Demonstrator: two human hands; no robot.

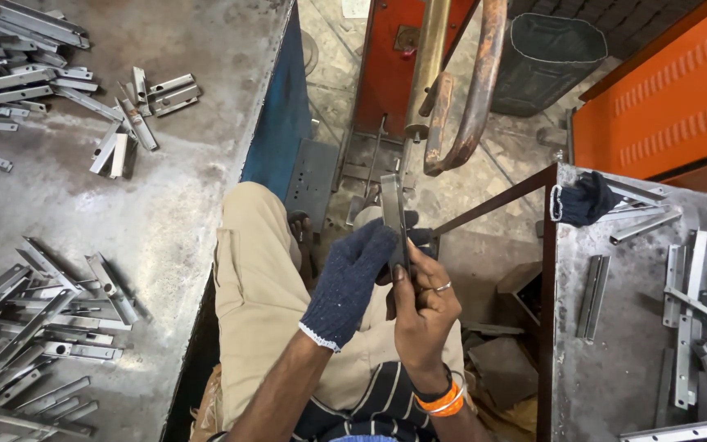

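I hold a flat metal strip (pixel 393 214) upright in front of me, over my lap and the gap between the two benches, so nothing carries it but my fingers. My left hand (pixel 352 282), in a dark knitted glove, is wrapped around its lower part, and my bare right hand (pixel 423 307) pinches the same end from the other side, thumb pressed up along the edge. Both grips are closed on the strip, but low down, so the long upper part stands free just below the brass-coloured rod (pixel 427 65) and the rusty curved bar (pixel 472 90) of the orange machine (pixel 386 74). I judge the bare hand to be the weak point: a sheared edge could cut my thumb if the strip slides, and the ring and the orange bangles (pixel 445 401) could catch. The glove may also let smooth metal slip, and a dropped strip would fall past my knee to the cluttered floor (pixel 484 245). If I tilt it carelessly, its top could knock the rod. The loose piles of strips (pixel 34 327) near the front edge of the left bench (pixel 182 205), and those (pixel 697 319) on the right bench (pixel 615 368) beside a spare glove (pixel 583 199) at its far corner, lie near my elbows and could be swept off.
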